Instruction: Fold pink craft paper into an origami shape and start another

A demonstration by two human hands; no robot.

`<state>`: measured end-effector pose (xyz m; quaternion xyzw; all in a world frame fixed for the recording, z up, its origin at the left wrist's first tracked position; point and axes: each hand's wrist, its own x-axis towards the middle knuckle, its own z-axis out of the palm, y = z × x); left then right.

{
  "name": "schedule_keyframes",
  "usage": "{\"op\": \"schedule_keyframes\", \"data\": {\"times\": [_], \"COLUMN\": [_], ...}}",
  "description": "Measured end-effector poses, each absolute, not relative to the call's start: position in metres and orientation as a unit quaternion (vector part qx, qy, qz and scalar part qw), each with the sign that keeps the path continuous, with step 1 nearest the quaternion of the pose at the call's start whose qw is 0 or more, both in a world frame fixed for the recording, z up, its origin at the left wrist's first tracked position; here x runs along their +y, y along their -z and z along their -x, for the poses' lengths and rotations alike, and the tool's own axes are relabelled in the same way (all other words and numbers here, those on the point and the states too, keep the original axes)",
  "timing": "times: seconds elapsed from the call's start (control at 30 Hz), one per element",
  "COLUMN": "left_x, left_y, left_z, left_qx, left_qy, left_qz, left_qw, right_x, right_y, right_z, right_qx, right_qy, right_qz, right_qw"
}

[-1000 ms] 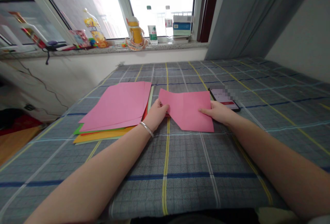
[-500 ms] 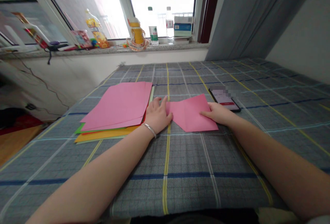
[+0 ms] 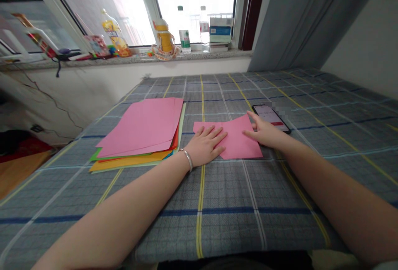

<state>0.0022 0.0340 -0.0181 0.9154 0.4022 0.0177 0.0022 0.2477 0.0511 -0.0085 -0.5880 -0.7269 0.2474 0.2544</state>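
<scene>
A folded sheet of pink paper (image 3: 238,139) lies on the plaid cloth in front of me. Across its left part my left hand (image 3: 207,144) rests flat, fingers spread, with a silver bangle at the wrist; the paper beneath that palm is hidden. At the paper's right edge is my right hand (image 3: 259,130), its thumb on the sheet and its index finger stretched out by the upper right corner. The fingers of this hand are apart and do not pinch the paper.
To the left lies a stack of coloured paper (image 3: 143,127), pink on top. A phone (image 3: 273,120) with a lit screen sits just beyond my right hand. Bottles, a yellow cup (image 3: 164,40) and boxes (image 3: 220,31) line the windowsill (image 3: 199,56) behind the cloth-covered surface (image 3: 230,228).
My left hand has moved right from the paper's left edge and now lies flat on it. My right hand has loosened, its index finger extending along the edge.
</scene>
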Motion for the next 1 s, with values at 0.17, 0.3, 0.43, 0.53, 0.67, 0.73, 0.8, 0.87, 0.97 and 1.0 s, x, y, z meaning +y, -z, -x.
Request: {"op": "schedule_keyframes", "data": {"times": [0.17,0.3,0.43,0.53,0.67,0.73,0.8,0.87,0.97,1.0], "left_x": [0.035,0.035,0.036,0.037,0.037,0.036,0.036,0.036,0.038,0.038], "left_y": [0.019,0.019,0.019,0.019,0.019,0.018,0.017,0.017,0.018,0.019], "left_z": [-0.001,0.000,0.000,0.000,0.000,-0.001,0.000,0.000,0.001,0.002], "left_qx": [0.401,0.398,0.393,0.393,0.389,0.389,0.384,0.377,0.371,0.370], "left_qy": [-0.027,-0.031,-0.032,-0.029,-0.025,-0.024,-0.024,-0.021,-0.014,-0.013], "left_qz": [-0.916,-0.917,-0.918,-0.918,-0.920,-0.920,-0.922,-0.925,-0.927,-0.927], "left_qw": [0.017,0.026,0.039,0.043,0.042,0.044,0.049,0.054,0.058,0.060], "right_x": [0.051,0.051,0.052,0.052,0.048,0.046,0.044,0.044,0.044,0.044], "right_y": [0.002,0.000,0.000,-0.001,-0.007,-0.011,-0.014,-0.014,-0.009,-0.006], "right_z": [-0.265,-0.277,-0.279,-0.276,-0.271,-0.269,-0.266,-0.264,-0.257,-0.255], "right_qx": [-0.747,-0.814,-0.850,-0.870,-0.882,-0.887,-0.894,-0.896,-0.878,-0.866], "right_qy": [-0.286,-0.283,-0.256,-0.201,-0.129,-0.121,-0.136,-0.164,-0.210,-0.221], "right_qz": [0.563,0.483,0.438,0.424,0.431,0.421,0.399,0.380,0.394,0.410], "right_qw": [0.207,0.155,0.144,0.150,0.142,0.148,0.153,0.159,0.176,0.182]}}
